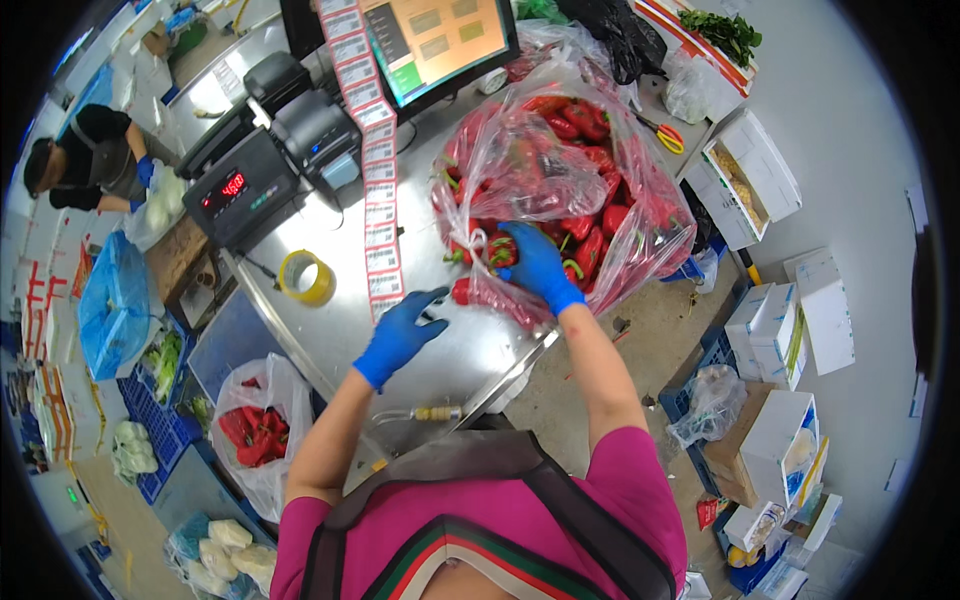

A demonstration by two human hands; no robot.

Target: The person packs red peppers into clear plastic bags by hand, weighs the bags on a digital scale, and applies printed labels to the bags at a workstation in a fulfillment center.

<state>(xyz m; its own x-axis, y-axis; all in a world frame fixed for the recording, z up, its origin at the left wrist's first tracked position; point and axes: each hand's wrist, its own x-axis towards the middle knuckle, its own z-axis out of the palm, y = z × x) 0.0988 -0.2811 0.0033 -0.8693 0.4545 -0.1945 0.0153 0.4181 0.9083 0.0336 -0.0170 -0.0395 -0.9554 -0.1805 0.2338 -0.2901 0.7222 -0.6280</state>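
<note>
A large transparent plastic bag (645, 172) full of red peppers lies open on the steel table (337, 345). My right hand (538, 264), in a blue glove, reaches into its near side. Fingers and thumb of this hand close around one red pepper (502, 251) with a green stem; its right end is hidden under the glove. Another red pepper (460, 291) lies at the bag's left edge. My left hand (401, 335), also blue-gloved, hovers over the table left of the bag, fingers apart and holding nothing.
A strip of printed labels (381, 191) hangs down beside the scale display (241, 187). Yellow tape (306, 277) and a wooden-handled tool (435, 413) lie on the table. Scissors (670, 139) sit behind the bag. At left, a co-worker (97, 161) handles a bag; foam boxes (757, 330) stand right.
</note>
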